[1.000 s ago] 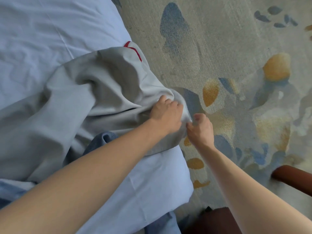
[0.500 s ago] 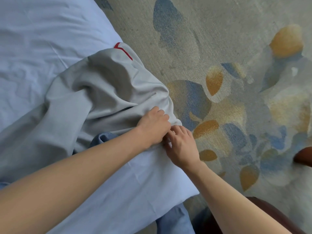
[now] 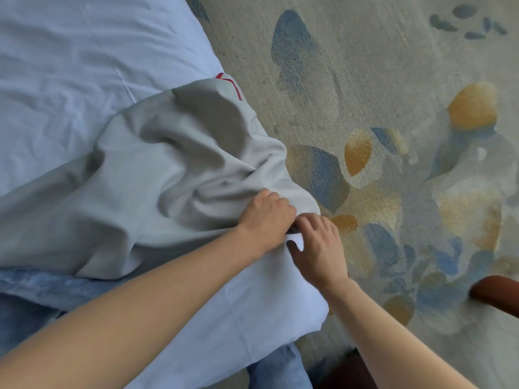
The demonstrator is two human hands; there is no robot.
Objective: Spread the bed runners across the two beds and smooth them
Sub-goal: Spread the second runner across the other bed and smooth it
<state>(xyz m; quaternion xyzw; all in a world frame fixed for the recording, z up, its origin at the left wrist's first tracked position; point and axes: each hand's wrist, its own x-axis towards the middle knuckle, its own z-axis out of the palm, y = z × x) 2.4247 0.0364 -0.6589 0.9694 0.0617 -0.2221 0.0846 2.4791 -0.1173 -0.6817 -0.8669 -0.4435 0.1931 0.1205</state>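
Grey bed runner bunched mid-frame on bed; left hand gripping its edge, right hand loosely open beside. Spreading barely begun; next, pulling flat.

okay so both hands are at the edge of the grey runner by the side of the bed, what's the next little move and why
Probably pull that edge out and down over the side of the bed. The grey runner lies bunched in deep folds on the white sheet; the left hand grips its edge, and the right hand is right beside it.
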